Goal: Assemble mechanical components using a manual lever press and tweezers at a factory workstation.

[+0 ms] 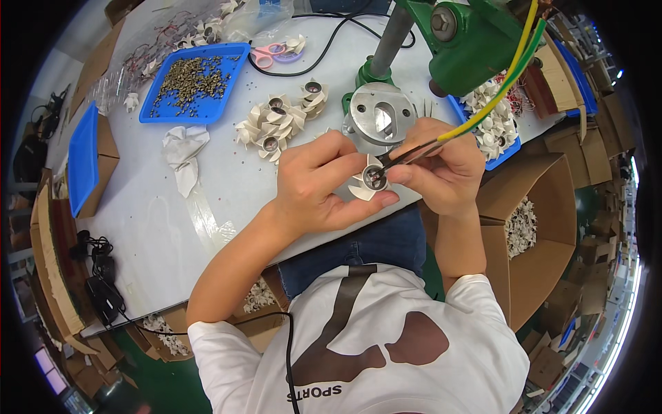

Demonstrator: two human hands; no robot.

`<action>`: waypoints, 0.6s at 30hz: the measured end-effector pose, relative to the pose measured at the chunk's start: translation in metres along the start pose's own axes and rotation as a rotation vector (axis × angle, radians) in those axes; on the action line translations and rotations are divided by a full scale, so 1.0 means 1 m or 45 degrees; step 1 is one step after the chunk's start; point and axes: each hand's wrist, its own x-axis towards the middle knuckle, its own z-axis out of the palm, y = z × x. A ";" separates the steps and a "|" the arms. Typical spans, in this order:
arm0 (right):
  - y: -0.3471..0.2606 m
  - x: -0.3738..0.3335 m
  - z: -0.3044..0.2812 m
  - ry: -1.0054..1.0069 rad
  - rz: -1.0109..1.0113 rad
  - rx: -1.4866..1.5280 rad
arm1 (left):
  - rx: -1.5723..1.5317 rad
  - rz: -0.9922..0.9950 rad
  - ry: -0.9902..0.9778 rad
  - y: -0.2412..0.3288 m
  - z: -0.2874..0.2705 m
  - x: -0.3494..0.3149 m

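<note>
My left hand pinches a small white fan wheel between thumb and fingers, its round metal hub turned upward. Closed around a thin dark pointed tool, my right hand is beside the wheel. The tool's tip reaches the hub; I cannot tell whether it grips anything there. A long yellow-and-green strip runs from the tool's dark part up past the press. Just beyond my hands stands a round metal fixture on the press base. Several more white fan wheels lie grouped left of it.
A green hand press rises at the far right. Blue trays hold small brassy parts and white fan wheels. Pink-handled scissors, a black cable and crumpled white tissue lie on the table. Cardboard boxes stand at right.
</note>
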 end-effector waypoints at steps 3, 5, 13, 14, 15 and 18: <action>-0.003 0.001 -0.001 0.000 0.075 -0.014 | 0.014 0.009 0.049 -0.003 0.004 0.002; -0.006 0.002 -0.001 0.012 0.194 -0.015 | 0.011 -0.006 0.148 -0.006 0.010 0.002; -0.014 0.001 0.000 -0.023 0.421 -0.045 | 0.017 -0.068 0.257 -0.009 0.017 0.001; -0.013 0.002 0.002 0.002 0.397 -0.028 | 0.022 -0.051 0.262 -0.008 0.017 0.003; -0.013 0.003 0.003 0.027 0.373 -0.012 | 0.026 -0.035 0.267 -0.008 0.017 0.005; -0.013 0.003 0.003 0.033 0.353 -0.008 | 0.011 -0.034 0.247 -0.007 0.018 0.004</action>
